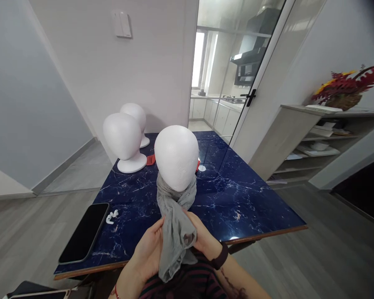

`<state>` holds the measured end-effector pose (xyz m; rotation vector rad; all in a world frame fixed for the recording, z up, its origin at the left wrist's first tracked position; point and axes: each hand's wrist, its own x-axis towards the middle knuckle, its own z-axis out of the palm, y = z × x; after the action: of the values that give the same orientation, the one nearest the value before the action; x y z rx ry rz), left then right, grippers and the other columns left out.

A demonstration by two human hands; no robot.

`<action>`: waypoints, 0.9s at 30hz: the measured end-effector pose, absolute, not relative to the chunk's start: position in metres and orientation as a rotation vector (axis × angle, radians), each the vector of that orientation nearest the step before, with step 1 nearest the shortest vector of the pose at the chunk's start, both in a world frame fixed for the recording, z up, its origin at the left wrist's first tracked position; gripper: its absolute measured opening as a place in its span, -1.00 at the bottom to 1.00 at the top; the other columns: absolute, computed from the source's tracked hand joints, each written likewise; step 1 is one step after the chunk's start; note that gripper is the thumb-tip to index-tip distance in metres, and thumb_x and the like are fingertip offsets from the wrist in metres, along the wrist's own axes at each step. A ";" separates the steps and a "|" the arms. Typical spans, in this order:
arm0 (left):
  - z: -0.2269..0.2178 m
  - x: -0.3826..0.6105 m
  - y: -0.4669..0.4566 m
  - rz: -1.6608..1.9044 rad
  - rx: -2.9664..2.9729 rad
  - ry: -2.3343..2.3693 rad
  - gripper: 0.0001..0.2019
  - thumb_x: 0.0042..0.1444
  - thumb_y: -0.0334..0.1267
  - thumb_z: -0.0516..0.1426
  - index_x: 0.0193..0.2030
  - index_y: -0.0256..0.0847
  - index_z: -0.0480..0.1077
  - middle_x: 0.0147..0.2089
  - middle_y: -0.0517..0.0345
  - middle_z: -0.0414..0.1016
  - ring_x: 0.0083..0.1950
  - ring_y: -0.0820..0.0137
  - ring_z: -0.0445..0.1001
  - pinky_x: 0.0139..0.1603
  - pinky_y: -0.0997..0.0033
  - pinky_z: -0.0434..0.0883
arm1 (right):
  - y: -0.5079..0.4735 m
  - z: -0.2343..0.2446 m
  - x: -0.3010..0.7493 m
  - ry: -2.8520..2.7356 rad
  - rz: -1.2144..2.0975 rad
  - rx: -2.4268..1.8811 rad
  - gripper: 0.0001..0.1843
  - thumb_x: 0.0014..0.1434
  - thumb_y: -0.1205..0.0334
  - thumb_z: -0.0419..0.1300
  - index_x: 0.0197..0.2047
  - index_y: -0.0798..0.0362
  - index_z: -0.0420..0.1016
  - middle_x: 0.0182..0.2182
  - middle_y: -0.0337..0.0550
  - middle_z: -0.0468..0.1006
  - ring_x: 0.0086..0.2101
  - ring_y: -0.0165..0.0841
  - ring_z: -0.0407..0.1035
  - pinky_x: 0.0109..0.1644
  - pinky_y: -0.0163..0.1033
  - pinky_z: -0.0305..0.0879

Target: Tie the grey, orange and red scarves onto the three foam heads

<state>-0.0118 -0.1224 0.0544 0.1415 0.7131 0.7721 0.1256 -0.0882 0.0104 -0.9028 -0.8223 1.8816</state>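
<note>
A white foam mannequin head (176, 155) stands upright near the middle of the table. Around its neck wraps a thin grey scarf (174, 232), whose front part hangs down toward me past the table's near edge. My left hand (149, 249) grips the scarf from the left, thumb against the cloth. On the other side, my right hand (201, 232) holds the scarf near a fold, its fingers partly hidden behind the fabric. The neck of the head is covered by the scarf.
Two more white mannequin heads, a nearer one (123, 137) and one behind (134, 114), stand at the back left. A phone (85, 232) and white earbuds (112, 216) lie at the left on the blue marbled table (237, 199). Something red (151, 160) lies behind the middle head.
</note>
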 end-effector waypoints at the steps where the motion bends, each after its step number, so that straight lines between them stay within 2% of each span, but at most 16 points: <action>1: 0.053 -0.010 -0.124 0.765 0.125 0.712 -0.68 0.16 -0.17 0.04 -0.08 -0.33 0.46 -0.27 -0.06 0.59 -0.18 0.14 0.57 -0.08 0.19 0.44 | -0.086 0.013 0.125 -0.755 1.994 -0.868 -0.46 0.02 -0.23 0.17 -0.31 0.15 0.51 -0.41 -0.07 0.56 -0.31 -0.24 0.45 -0.17 -0.16 0.34; 3: 0.049 -0.005 -0.127 0.791 0.092 0.729 -0.71 0.15 -0.21 0.06 -0.07 -0.33 0.45 -0.23 -0.05 0.59 -0.14 0.16 0.56 -0.06 0.23 0.44 | -0.082 0.018 0.125 -0.710 2.110 -0.850 -0.45 0.05 -0.23 0.14 -0.31 0.17 0.49 -0.44 -0.08 0.56 -0.37 -0.28 0.45 -0.23 -0.19 0.35; 4: 0.046 -0.002 -0.129 0.819 0.085 0.746 -0.72 0.15 -0.23 0.07 -0.07 -0.33 0.44 -0.22 -0.05 0.59 -0.13 0.17 0.55 -0.06 0.24 0.44 | -0.081 0.019 0.125 -0.742 2.103 -0.872 -0.50 0.03 -0.18 0.20 -0.30 0.16 0.48 -0.45 -0.11 0.55 -0.40 -0.31 0.44 -0.26 -0.21 0.35; 6: 0.040 0.000 -0.131 0.874 0.082 0.793 -0.74 0.16 -0.30 0.06 -0.06 -0.34 0.43 -0.21 -0.06 0.59 -0.12 0.19 0.55 -0.04 0.25 0.44 | -0.080 0.021 0.125 -0.844 2.021 -0.929 -0.58 -0.13 0.04 0.39 -0.27 0.15 0.46 -0.43 -0.16 0.56 -0.42 -0.35 0.43 -0.29 -0.25 0.34; 8: 0.035 0.000 -0.133 0.900 0.080 0.839 -0.73 0.14 -0.36 0.05 -0.05 -0.36 0.42 -0.19 -0.07 0.58 -0.11 0.20 0.55 -0.02 0.24 0.44 | -0.081 0.022 0.123 -0.889 1.949 -0.958 -0.49 -0.29 0.25 0.47 -0.23 0.15 0.43 -0.38 -0.18 0.57 -0.39 -0.34 0.44 -0.27 -0.25 0.35; 10: 0.033 -0.003 -0.133 0.969 0.081 0.842 -0.70 0.13 -0.40 0.03 -0.01 -0.34 0.40 -0.14 -0.06 0.57 -0.08 0.22 0.53 0.00 0.25 0.43 | -0.083 0.022 0.122 -0.860 1.893 -0.945 -0.45 -0.33 0.33 0.46 -0.20 0.15 0.41 -0.35 -0.17 0.57 -0.35 -0.32 0.44 -0.23 -0.23 0.35; 14: 0.033 -0.014 -0.128 1.257 0.117 0.841 -0.67 0.18 -0.34 -0.01 0.07 -0.18 0.36 -0.02 0.03 0.52 0.01 0.28 0.48 0.06 0.25 0.40 | -0.088 0.021 0.124 -0.809 1.877 -0.941 -0.51 -0.27 0.40 0.36 -0.19 0.12 0.39 -0.35 -0.20 0.57 -0.32 -0.31 0.45 -0.22 -0.23 0.35; 17: 0.029 -0.022 -0.122 1.439 0.241 1.019 -0.67 0.14 -0.30 0.10 0.07 -0.10 0.36 -0.01 0.12 0.50 0.06 0.35 0.43 0.07 0.39 0.37 | -0.091 0.014 0.128 -0.853 1.929 -0.954 -0.54 -0.22 0.41 0.29 -0.16 0.12 0.38 -0.32 -0.19 0.58 -0.30 -0.30 0.45 -0.21 -0.22 0.35; 19: 0.023 -0.027 -0.120 1.480 0.356 1.174 -0.67 0.08 -0.29 0.19 0.02 -0.08 0.39 -0.08 0.18 0.52 -0.01 0.40 0.45 -0.06 0.53 0.38 | -0.092 0.010 0.129 -0.916 1.887 -0.993 -0.54 -0.19 0.43 0.25 -0.12 0.11 0.38 -0.27 -0.19 0.57 -0.29 -0.33 0.44 -0.21 -0.25 0.34; 21: 0.018 -0.032 -0.120 1.476 0.504 1.275 -0.71 0.01 -0.22 0.25 -0.08 -0.10 0.43 -0.25 0.23 0.52 -0.25 0.45 0.46 -0.36 0.61 0.37 | -0.092 0.006 0.129 -0.942 1.827 -0.998 -0.49 -0.16 0.44 0.21 -0.05 0.08 0.36 -0.20 -0.20 0.55 -0.29 -0.38 0.43 -0.21 -0.30 0.32; 23: 0.016 -0.035 -0.121 1.474 0.630 1.302 -0.71 -0.04 -0.13 0.27 -0.17 -0.13 0.43 -0.41 0.28 0.46 -0.50 0.50 0.35 -0.60 0.57 0.24 | -0.092 0.006 0.129 -0.917 1.832 -0.917 -0.39 -0.13 0.45 0.17 0.06 0.01 0.30 -0.14 -0.22 0.53 -0.34 -0.42 0.44 -0.24 -0.31 0.32; 25: 0.017 -0.037 -0.123 1.484 0.677 1.277 -0.68 -0.05 -0.05 0.26 -0.18 -0.14 0.41 -0.47 0.29 0.42 -0.58 0.52 0.28 -0.67 0.53 0.17 | -0.092 0.006 0.128 -0.876 1.868 -0.822 -0.30 -0.11 0.44 0.15 0.15 -0.05 0.21 -0.13 -0.22 0.52 -0.42 -0.43 0.45 -0.28 -0.31 0.31; 27: 0.021 -0.036 -0.124 1.525 0.659 1.236 -0.68 -0.03 -0.03 0.25 -0.18 -0.15 0.40 -0.44 0.27 0.43 -0.54 0.51 0.32 -0.64 0.54 0.22 | -0.091 0.005 0.127 -0.850 1.878 -0.792 -0.25 -0.13 0.44 0.15 0.18 -0.06 0.18 -0.17 -0.22 0.53 -0.45 -0.42 0.44 -0.33 -0.32 0.30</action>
<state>-0.0357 -0.1244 0.0210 0.6594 1.2362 1.5247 0.1274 -0.0906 0.0055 -0.7924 -0.8500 1.8780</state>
